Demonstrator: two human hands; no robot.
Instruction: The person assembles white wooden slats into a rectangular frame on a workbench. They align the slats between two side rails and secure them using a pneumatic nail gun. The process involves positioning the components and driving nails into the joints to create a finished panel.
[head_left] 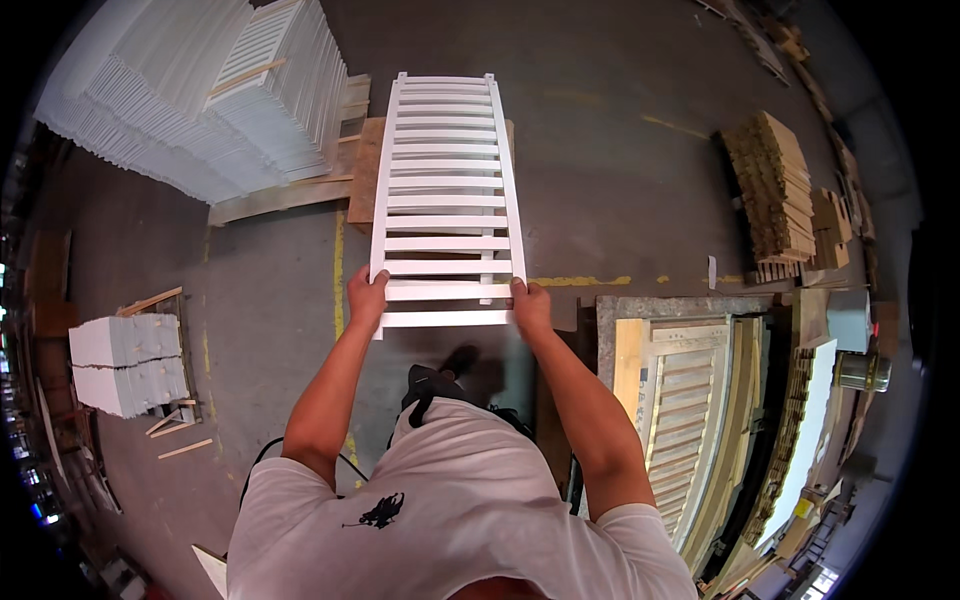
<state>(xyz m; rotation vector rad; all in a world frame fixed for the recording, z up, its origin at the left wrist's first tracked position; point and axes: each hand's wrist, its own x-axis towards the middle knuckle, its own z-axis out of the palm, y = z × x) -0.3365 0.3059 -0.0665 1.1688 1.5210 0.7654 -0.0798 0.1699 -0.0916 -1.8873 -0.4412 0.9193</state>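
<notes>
Out in front of me I hold a white slatted panel [445, 244], two long side rails joined by several cross slats. My left hand [368, 298] is closed round its left rail near the close end. Gripping the right rail at about the same height is my right hand [530, 303]. The panel's far end lies over a brown board or box [367, 180]. Behind the slats another white piece partly shows; most of it is hidden.
Tall stacks of white panels [180, 95] stand on a pallet [285, 198] at the far left. A smaller white stack [128, 362] sits left. At right are a bench holding a wooden slatted frame [685, 400] and a pile of brown pieces [770, 185]. Yellow lines [580, 281] mark the floor.
</notes>
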